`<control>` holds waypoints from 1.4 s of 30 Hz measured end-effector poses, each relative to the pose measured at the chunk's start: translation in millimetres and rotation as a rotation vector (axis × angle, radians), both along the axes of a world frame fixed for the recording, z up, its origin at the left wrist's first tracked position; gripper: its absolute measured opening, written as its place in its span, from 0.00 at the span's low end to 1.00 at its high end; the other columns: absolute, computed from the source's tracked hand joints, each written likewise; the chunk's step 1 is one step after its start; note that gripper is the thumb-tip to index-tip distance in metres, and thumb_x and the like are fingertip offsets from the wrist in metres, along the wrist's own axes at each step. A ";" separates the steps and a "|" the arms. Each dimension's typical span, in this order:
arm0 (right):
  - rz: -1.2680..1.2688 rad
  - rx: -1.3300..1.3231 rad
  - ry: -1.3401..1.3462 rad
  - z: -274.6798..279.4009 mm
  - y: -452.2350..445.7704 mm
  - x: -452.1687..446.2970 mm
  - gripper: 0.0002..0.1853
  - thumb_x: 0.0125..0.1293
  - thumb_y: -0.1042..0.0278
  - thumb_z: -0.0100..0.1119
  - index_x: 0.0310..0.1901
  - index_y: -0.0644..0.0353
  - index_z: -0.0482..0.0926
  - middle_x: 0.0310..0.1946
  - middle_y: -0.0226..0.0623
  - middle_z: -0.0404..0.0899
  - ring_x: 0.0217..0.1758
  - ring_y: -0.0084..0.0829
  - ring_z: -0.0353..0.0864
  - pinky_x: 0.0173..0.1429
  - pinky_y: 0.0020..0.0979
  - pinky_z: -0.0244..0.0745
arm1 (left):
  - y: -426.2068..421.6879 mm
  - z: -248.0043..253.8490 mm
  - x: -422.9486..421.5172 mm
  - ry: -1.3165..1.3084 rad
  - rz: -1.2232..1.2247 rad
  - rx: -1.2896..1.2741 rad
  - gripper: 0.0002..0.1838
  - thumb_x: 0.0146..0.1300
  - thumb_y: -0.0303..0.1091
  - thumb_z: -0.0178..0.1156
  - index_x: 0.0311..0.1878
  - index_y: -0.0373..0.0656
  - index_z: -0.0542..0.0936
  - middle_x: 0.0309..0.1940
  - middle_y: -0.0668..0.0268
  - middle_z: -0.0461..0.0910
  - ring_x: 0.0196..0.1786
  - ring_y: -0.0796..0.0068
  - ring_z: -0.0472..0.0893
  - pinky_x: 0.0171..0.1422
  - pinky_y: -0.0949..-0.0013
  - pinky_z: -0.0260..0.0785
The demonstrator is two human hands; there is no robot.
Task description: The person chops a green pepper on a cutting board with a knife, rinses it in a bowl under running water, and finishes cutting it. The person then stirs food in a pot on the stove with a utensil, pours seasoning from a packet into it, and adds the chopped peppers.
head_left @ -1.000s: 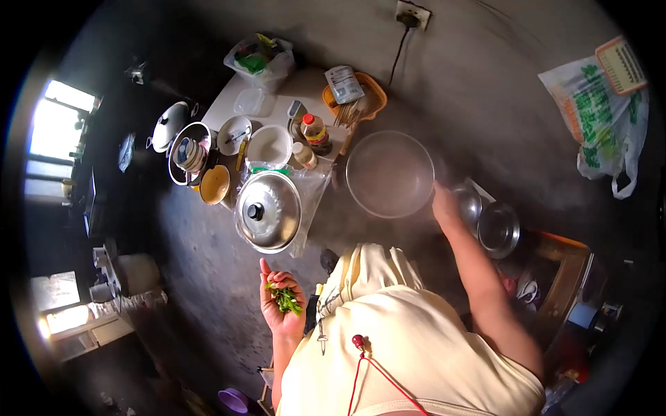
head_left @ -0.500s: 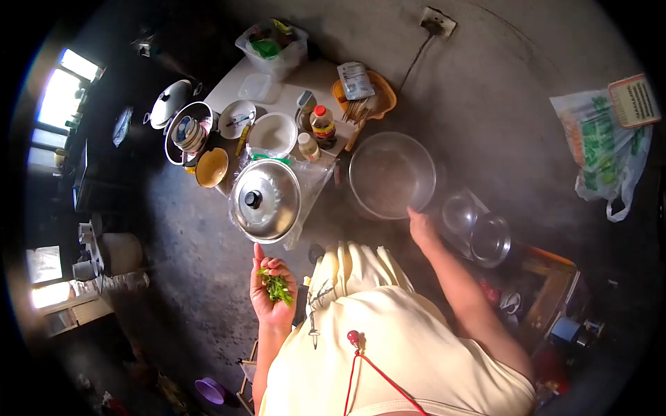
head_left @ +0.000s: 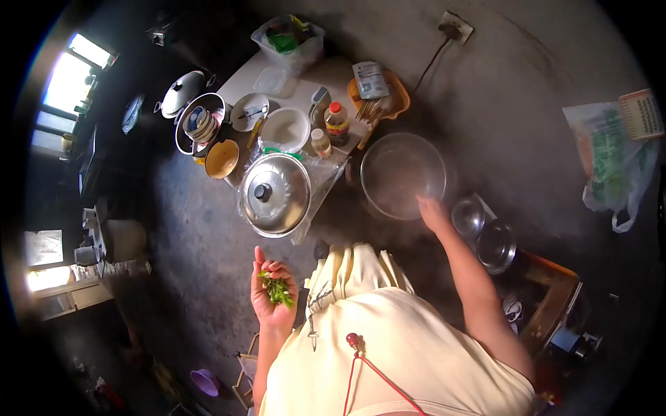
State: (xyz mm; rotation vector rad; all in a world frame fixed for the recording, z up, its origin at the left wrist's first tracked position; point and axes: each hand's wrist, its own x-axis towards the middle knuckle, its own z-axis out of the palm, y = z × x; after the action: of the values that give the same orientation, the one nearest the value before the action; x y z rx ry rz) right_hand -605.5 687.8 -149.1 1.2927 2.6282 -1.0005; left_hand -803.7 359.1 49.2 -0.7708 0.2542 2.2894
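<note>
Chopped green leaves [head_left: 277, 288] lie in my left hand [head_left: 274, 298], palm up, with the fingers curled over them and one finger stretched out. This hand is in front of my body, below a steel lid with a black knob [head_left: 276, 194]. My right hand [head_left: 433, 213] reaches forward to the near right edge of a wide round pot [head_left: 395, 170], its fingertips over the rim. Steam blurs the pot and whatever is inside it. The right fingers look drawn together; what they hold, if anything, is too small to make out.
On the table [head_left: 239, 80] stand a white bowl [head_left: 286, 130], a red-capped bottle [head_left: 336, 123], stacked bowls and an orange basket [head_left: 392, 104]. Two shiny round bowls [head_left: 497, 246] sit right of my right forearm. A plastic bag [head_left: 610, 159] hangs on the wall.
The view has shifted slightly, so the table and pot appear further right. My right hand has moved a little inward over the pot's edge. My left hand still holds the greens.
</note>
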 end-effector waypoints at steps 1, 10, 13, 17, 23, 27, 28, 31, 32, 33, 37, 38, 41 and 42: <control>-0.002 0.003 -0.001 6.9 -5.4 3.8 0.17 0.61 0.67 0.46 0.50 0.57 0.77 0.44 0.52 0.76 0.51 0.46 0.75 0.54 0.37 0.69 | -1.0 -1.6 -0.2 0.017 0.004 -0.001 0.13 0.64 0.31 0.53 0.51 0.44 0.76 0.29 0.67 0.73 0.35 0.73 0.73 0.39 0.76 0.72; -0.070 0.006 -0.194 6.8 -20.6 16.0 0.16 0.64 0.63 0.43 0.47 0.59 0.78 0.41 0.55 0.76 0.48 0.51 0.74 0.52 0.43 0.68 | 4.2 -1.6 0.4 0.022 -0.030 0.018 0.13 0.64 0.31 0.53 0.52 0.44 0.76 0.29 0.67 0.74 0.35 0.73 0.73 0.39 0.76 0.72; -0.298 0.105 0.023 -21.2 -4.5 24.2 0.17 0.66 0.63 0.42 0.47 0.61 0.77 0.40 0.57 0.76 0.47 0.52 0.75 0.52 0.44 0.68 | 4.0 -1.6 0.2 0.027 -0.037 0.029 0.13 0.64 0.31 0.53 0.52 0.44 0.76 0.29 0.67 0.74 0.36 0.73 0.73 0.39 0.77 0.72; -0.397 0.109 -0.037 -56.4 -4.5 31.7 0.17 0.66 0.64 0.41 0.48 0.62 0.76 0.42 0.56 0.76 0.48 0.53 0.74 0.53 0.43 0.69 | 0.3 -0.7 5.0 0.010 -0.048 0.001 0.13 0.64 0.31 0.53 0.52 0.45 0.77 0.29 0.67 0.74 0.36 0.74 0.73 0.39 0.77 0.71; -0.155 -0.083 0.044 -5.3 -63.2 15.2 0.18 0.65 0.66 0.42 0.54 0.58 0.73 0.47 0.54 0.75 0.50 0.52 0.74 0.56 0.41 0.68 | 0.3 -4.8 1.9 0.003 -0.037 0.011 0.13 0.65 0.31 0.52 0.52 0.45 0.76 0.29 0.68 0.74 0.35 0.75 0.72 0.39 0.77 0.71; -0.234 -0.127 -0.043 7.6 -59.7 7.4 0.17 0.66 0.65 0.40 0.53 0.57 0.74 0.47 0.55 0.74 0.51 0.52 0.73 0.54 0.43 0.68 | 9.0 -0.2 5.9 -0.009 -0.053 0.036 0.14 0.64 0.31 0.52 0.52 0.45 0.76 0.29 0.68 0.74 0.35 0.75 0.72 0.39 0.77 0.71; -0.273 -0.046 -0.037 -3.6 -53.0 9.5 0.17 0.67 0.65 0.39 0.52 0.58 0.74 0.45 0.56 0.74 0.50 0.53 0.73 0.53 0.44 0.69 | 9.8 2.3 5.9 -0.022 -0.067 0.060 0.14 0.64 0.31 0.53 0.52 0.45 0.76 0.29 0.68 0.74 0.35 0.75 0.72 0.39 0.77 0.71; -0.354 0.039 0.016 -31.1 -27.3 23.3 0.17 0.68 0.64 0.38 0.47 0.60 0.76 0.43 0.56 0.75 0.49 0.54 0.73 0.52 0.46 0.68 | 9.6 2.0 5.4 -0.005 -0.066 0.042 0.14 0.64 0.30 0.53 0.52 0.45 0.76 0.29 0.68 0.74 0.35 0.75 0.72 0.39 0.77 0.71; -0.383 0.055 -0.064 -33.2 -20.7 27.0 0.17 0.68 0.64 0.37 0.46 0.61 0.77 0.43 0.56 0.75 0.50 0.53 0.73 0.52 0.45 0.68 | 9.8 1.5 5.4 -0.006 -0.069 0.044 0.14 0.64 0.30 0.53 0.52 0.45 0.76 0.29 0.68 0.74 0.35 0.75 0.72 0.39 0.77 0.71; -0.416 0.079 0.021 -35.6 -19.3 31.1 0.16 0.67 0.65 0.39 0.46 0.61 0.77 0.42 0.56 0.75 0.49 0.53 0.74 0.51 0.45 0.69 | 9.2 1.0 6.1 -0.017 -0.065 0.039 0.14 0.64 0.30 0.53 0.52 0.45 0.76 0.29 0.68 0.74 0.35 0.75 0.72 0.39 0.77 0.71; -0.290 0.056 -0.095 -29.6 -33.3 35.8 0.16 0.62 0.72 0.41 0.48 0.63 0.75 0.42 0.58 0.75 0.48 0.53 0.75 0.51 0.46 0.69 | 3.7 -2.1 7.1 -0.007 -0.050 0.020 0.13 0.64 0.30 0.53 0.52 0.45 0.77 0.29 0.68 0.74 0.35 0.75 0.72 0.39 0.78 0.71; -0.284 0.048 -0.059 -24.6 -34.5 36.0 0.16 0.63 0.70 0.41 0.47 0.63 0.76 0.42 0.57 0.76 0.47 0.54 0.74 0.51 0.45 0.69 | 3.2 -3.0 6.1 -0.011 -0.048 0.023 0.13 0.64 0.30 0.53 0.52 0.45 0.77 0.29 0.68 0.74 0.35 0.75 0.72 0.39 0.78 0.71; -0.310 0.062 -0.037 -7.1 -26.2 37.3 0.16 0.64 0.69 0.40 0.48 0.62 0.76 0.43 0.56 0.75 0.48 0.55 0.74 0.52 0.44 0.69 | 5.2 -2.6 3.8 -0.001 -0.027 0.012 0.13 0.64 0.31 0.53 0.52 0.45 0.77 0.28 0.68 0.74 0.35 0.75 0.72 0.38 0.78 0.71; -0.346 0.081 -0.046 -3.5 -23.0 38.7 0.17 0.64 0.70 0.39 0.50 0.62 0.75 0.44 0.56 0.75 0.49 0.55 0.73 0.53 0.44 0.69 | 6.6 -2.5 4.3 -0.004 -0.022 0.011 0.13 0.64 0.31 0.53 0.52 0.45 0.77 0.28 0.68 0.74 0.35 0.75 0.72 0.38 0.78 0.71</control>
State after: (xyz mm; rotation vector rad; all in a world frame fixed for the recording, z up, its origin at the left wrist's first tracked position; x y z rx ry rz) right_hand -566.8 664.8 -152.6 1.8107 2.4858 -0.8908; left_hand -799.4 365.7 46.7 -0.7635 0.2471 2.2664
